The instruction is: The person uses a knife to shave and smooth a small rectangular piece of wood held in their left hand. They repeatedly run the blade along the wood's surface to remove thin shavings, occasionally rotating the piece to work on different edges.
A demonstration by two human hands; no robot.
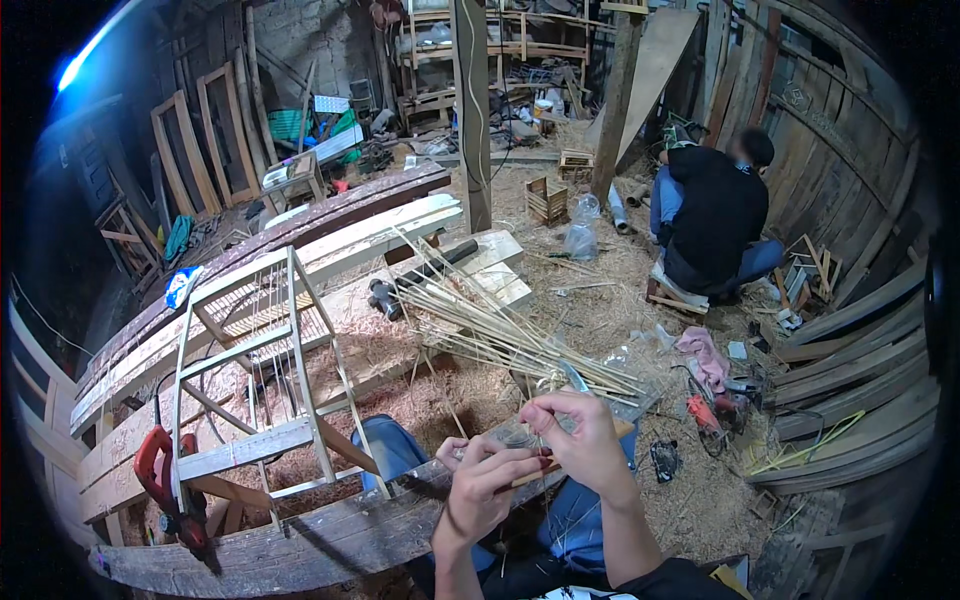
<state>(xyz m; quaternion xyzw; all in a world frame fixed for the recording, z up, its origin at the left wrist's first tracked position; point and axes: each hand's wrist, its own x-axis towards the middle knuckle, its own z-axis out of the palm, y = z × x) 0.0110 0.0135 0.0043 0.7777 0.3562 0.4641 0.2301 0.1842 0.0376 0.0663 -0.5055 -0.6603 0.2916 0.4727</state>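
My left hand (480, 480) and my right hand (575, 435) are close together low in the picture, over my blue-trousered knees. Between their fingers runs a thin pale strip (530, 470) of cane or bamboo, and both hands pinch it. A knife blade (572, 376) sticks up just above my right hand; which hand holds it I cannot tell. A bundle of long thin pale strips (490, 320) lies fanned out right behind the hands, over the sawdust.
A pale wooden chair frame (265, 370) stands at the left on rough planks (300, 545). A red power tool (165, 480) lies by its leg. A person in a black top (715, 215) sits at the back right. Another red tool (712, 410) lies on the straw-covered floor.
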